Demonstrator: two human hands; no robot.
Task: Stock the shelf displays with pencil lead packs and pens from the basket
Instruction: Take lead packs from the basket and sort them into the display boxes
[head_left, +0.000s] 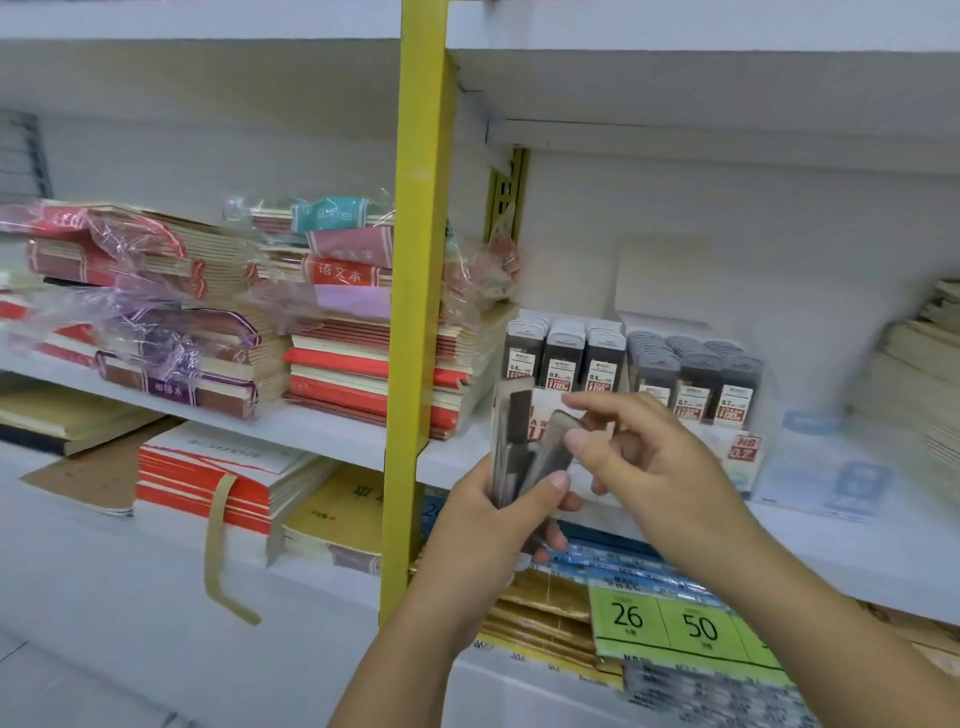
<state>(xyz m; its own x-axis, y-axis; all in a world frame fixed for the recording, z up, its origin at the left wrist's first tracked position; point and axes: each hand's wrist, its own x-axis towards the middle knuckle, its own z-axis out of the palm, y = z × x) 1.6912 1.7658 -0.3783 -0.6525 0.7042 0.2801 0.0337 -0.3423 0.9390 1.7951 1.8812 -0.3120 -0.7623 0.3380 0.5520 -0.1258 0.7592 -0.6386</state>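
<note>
My left hand (491, 525) grips a fanned bundle of slim dark pencil lead packs (514, 441), held upright in front of the shelf. My right hand (649, 462) pinches the rightmost pack of that bundle between thumb and forefinger. Just behind my hands stands the lead display box (748, 452) on the white shelf, with rows of 0.5 packs (563, 358) on the left and darker 0.7 packs (696, 374) on the right. No basket or pens are in view.
A yellow upright post (421, 291) divides the shelving. Wrapped notebook stacks (208, 322) fill the shelf to the left, more paper stacks (919, 374) sit at the far right. Below lie orange notebooks (218, 478) and packs with a green 26/50 label (670, 623).
</note>
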